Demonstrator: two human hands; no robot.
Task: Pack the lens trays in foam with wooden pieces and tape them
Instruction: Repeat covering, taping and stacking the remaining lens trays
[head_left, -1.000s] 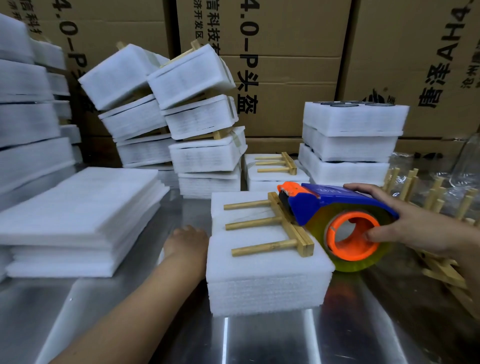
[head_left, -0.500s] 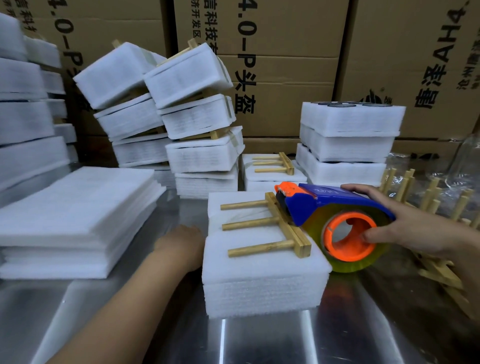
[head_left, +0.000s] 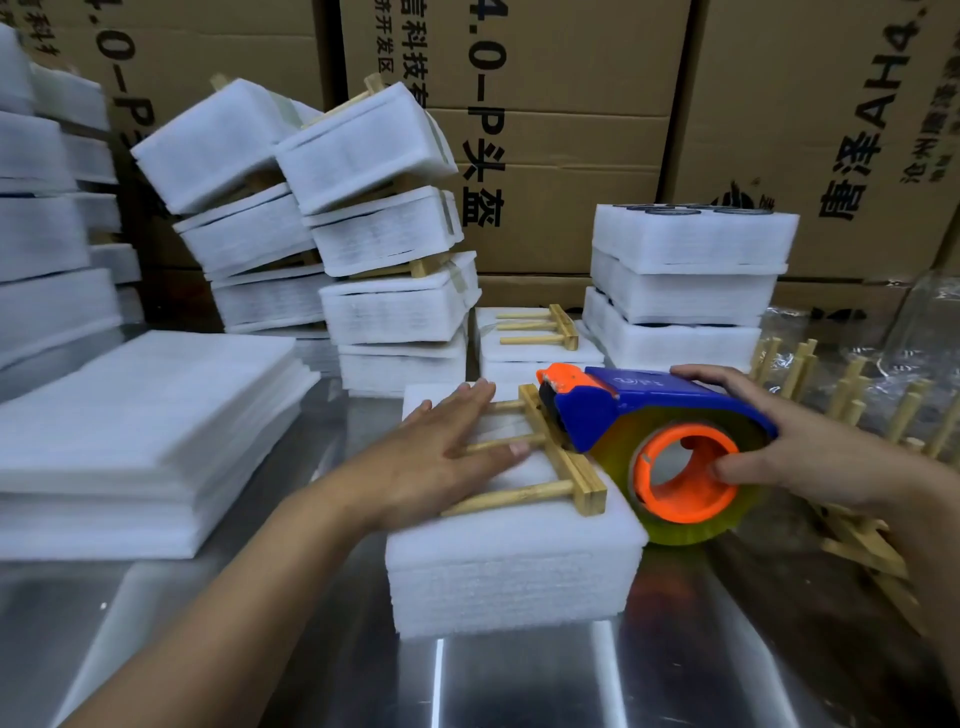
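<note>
At the middle of the shiny metal bench (head_left: 519, 680) sits the white layered foam pack (head_left: 514, 566), a squarish block lying flat. On its top lies a pale wooden comb-shaped piece (head_left: 563, 457), with a crossbar along the right side and three round pegs pointing left.

The left hand (head_left: 447, 457) rests palm down on the foam top and across the pegs. Its grip is apart, with the fingers straight and spread and nothing held.

The right hand (head_left: 810, 457) holds a blue and orange plastic tape dispenser (head_left: 649, 415), grip clamped on it, fingers over the blue back and thumb at the orange core. A roll of yellowish clear tape (head_left: 691, 530) fills the dispenser and touches the pack's right edge. The dispenser's orange nose is just beside the far end of the crossbar; whether they touch I cannot tell.

Behind the pack lies a second foam pack with a wooden comb (head_left: 535, 332) on top. Leaning stacks of white foam packs (head_left: 384, 234) stand at back left, and an upright stack of foam lens trays (head_left: 685, 291) at back right. A low pile of flat white foam sheets (head_left: 145, 415) lies to the left, and loose wooden combs (head_left: 852, 395) to the right. Brown printed cardboard boxes (head_left: 561, 130) form the back wall.
</note>
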